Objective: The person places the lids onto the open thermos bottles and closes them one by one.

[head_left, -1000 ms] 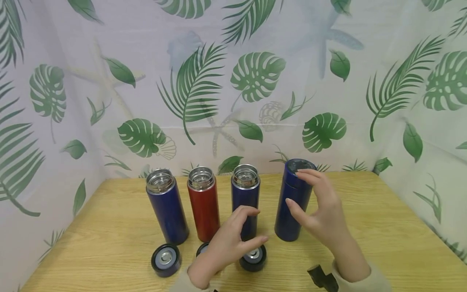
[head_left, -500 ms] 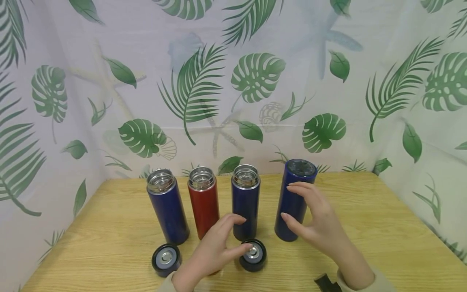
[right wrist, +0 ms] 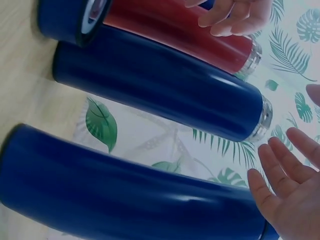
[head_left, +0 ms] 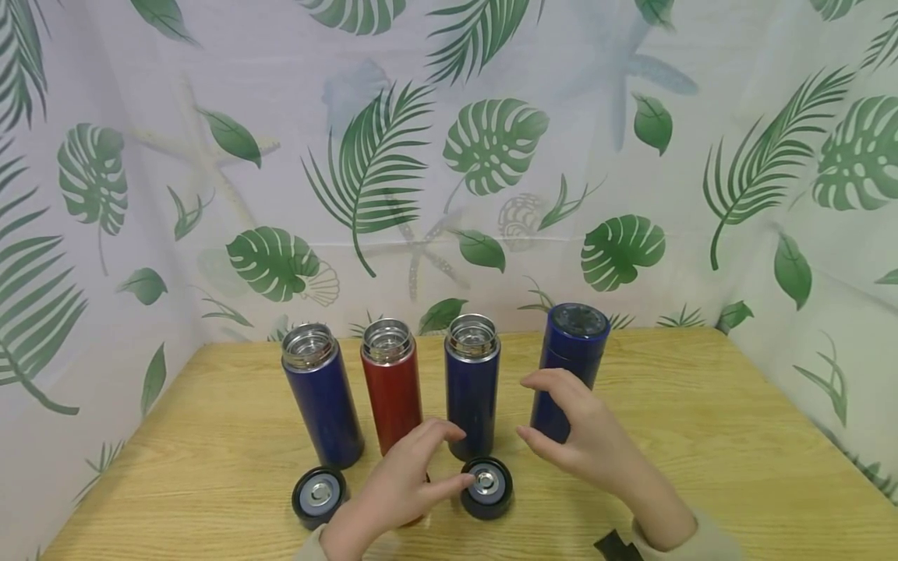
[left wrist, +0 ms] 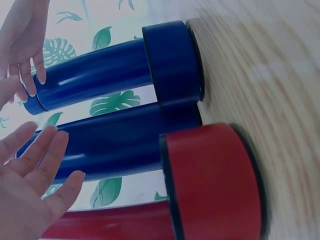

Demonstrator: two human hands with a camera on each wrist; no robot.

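My left hand [head_left: 403, 483] hovers low over the table with thumb and fingers apart, holding nothing. It overlaps the red thermos [head_left: 390, 393] and hides most of the lid in front of it; that red lid [left wrist: 215, 180] shows in the left wrist view. Its thumb overlaps the upturned lid [head_left: 496, 506] before the middle blue thermos [head_left: 471, 401], which stands uncapped. Fingers spread in a C shape, my right hand [head_left: 596, 440] is in front of the capped blue thermos [head_left: 571, 351] and grips nothing.
Another uncapped blue thermos [head_left: 326, 409] stands at the left end of the row, its upturned lid [head_left: 317, 497] before it. A leaf-print cloth [head_left: 519, 265] hangs behind the wooden table [head_left: 730, 436].
My right hand has come down and left from beside the capped thermos's lid. My left hand has drawn left and lower, uncovering more of the middle blue thermos. The thermoses have stayed put.
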